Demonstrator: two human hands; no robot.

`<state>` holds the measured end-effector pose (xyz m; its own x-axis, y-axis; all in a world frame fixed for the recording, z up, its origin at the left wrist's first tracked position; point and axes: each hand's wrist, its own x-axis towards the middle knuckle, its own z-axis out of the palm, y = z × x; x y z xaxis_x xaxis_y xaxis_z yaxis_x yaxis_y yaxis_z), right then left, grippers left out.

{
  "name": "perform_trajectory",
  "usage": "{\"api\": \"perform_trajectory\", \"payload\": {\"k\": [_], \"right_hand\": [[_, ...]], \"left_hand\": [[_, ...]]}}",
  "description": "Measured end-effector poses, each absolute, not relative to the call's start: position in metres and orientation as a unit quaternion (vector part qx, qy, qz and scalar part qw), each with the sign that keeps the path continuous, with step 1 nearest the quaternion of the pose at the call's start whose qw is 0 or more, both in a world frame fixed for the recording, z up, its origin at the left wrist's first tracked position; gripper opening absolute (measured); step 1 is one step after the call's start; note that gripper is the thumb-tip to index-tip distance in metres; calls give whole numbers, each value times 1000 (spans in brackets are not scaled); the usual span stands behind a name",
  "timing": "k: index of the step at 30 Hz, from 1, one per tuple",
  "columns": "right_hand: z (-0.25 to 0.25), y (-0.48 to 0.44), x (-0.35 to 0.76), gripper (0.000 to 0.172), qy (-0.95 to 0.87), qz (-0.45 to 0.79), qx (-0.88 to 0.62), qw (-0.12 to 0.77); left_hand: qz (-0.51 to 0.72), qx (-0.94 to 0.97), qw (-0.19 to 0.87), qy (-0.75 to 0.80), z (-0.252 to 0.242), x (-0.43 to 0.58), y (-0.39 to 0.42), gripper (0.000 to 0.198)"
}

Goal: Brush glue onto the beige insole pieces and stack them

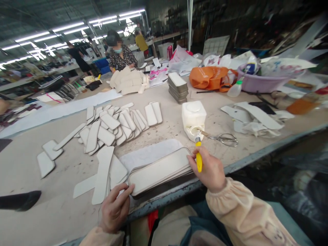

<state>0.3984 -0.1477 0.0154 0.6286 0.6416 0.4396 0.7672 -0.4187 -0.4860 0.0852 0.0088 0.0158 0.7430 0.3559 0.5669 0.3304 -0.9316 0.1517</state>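
Note:
In front of me, near the table edge, lies a stack of long white panels [161, 167] with rounded corners and dark edges. My left hand [115, 206] is closed, its fingertips pinching the left end of the top panel. A yellow-handled brush [199, 157] is gripped in my right hand [211, 169], whose thumb and fingertips also touch the panel's right end. The brush's metal collar reaches the cut-open mouth of a white plastic container [194, 114]; its bristles are hidden there. Left of the stack lie loose white strips [104, 176], overlapping one another.
A heap of small white pieces [110, 128] spreads across the left-centre. Scissors [225, 139] lie beside the container. Farther back are a pile of small panels [177, 87], an orange bag [210, 78], a purple basin [263, 82] and scraps [253, 118]. A masked person [120, 56] works across the table.

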Motion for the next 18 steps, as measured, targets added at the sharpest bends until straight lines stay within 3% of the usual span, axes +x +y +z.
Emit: {"api": "perform_trajectory", "payload": {"k": [4, 8, 13, 18], "right_hand": [[21, -150, 399, 9, -443, -145, -828, 313], [31, -144, 377, 2, -556, -142, -736, 358], [23, -123, 323, 21, -736, -56, -588, 332], [10, -123, 325, 31, -716, -27, -631, 296]], "left_hand": [[305, 934, 33, 182, 14, 84, 9, 36], [304, 933, 33, 190, 11, 82, 8, 37], [307, 934, 15, 183, 15, 86, 8, 33], [315, 932, 9, 181, 14, 86, 10, 31]]}}
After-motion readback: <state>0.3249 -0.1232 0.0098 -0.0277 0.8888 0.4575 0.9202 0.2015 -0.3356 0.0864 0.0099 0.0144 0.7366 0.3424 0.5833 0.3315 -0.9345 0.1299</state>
